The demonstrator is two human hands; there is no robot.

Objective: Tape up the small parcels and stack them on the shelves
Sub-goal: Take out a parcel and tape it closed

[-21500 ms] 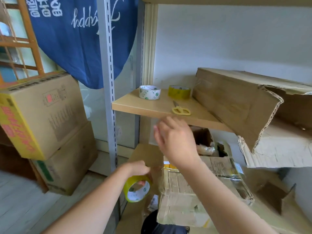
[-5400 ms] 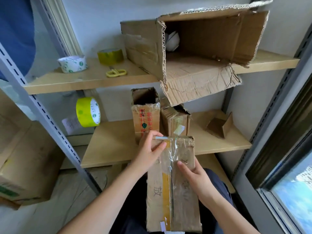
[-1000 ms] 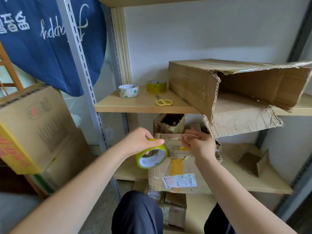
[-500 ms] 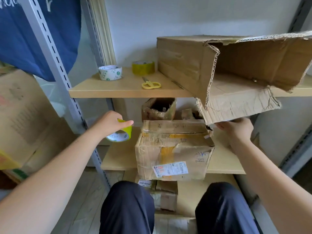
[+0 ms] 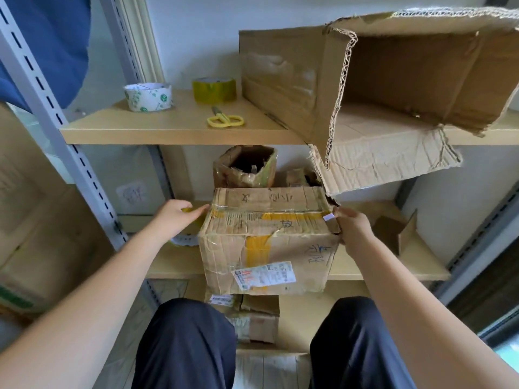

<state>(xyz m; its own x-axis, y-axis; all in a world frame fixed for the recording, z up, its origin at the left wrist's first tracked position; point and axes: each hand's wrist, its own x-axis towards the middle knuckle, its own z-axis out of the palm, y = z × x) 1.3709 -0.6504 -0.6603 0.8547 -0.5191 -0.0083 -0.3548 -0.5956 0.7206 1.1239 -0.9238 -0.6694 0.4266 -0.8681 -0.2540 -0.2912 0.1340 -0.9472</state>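
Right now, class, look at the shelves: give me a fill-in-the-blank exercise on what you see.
1. The scissors have ___ handles.
2. The scissors lie on the ___ shelf.
3. The number of tape rolls beside them is ___.
4. The big open box lies on its ___.

Missing words: yellow; upper; two; side

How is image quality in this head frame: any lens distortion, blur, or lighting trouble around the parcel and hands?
Head view: wide-angle bending bows the grey shelf upright and stretches the forearms at the edges; soft daylight, with no harsh glare on the parcel; the parcel's label and handwriting stay fairly sharp; left hand and right hand show slight softness; the bright window at lower right is washed out.
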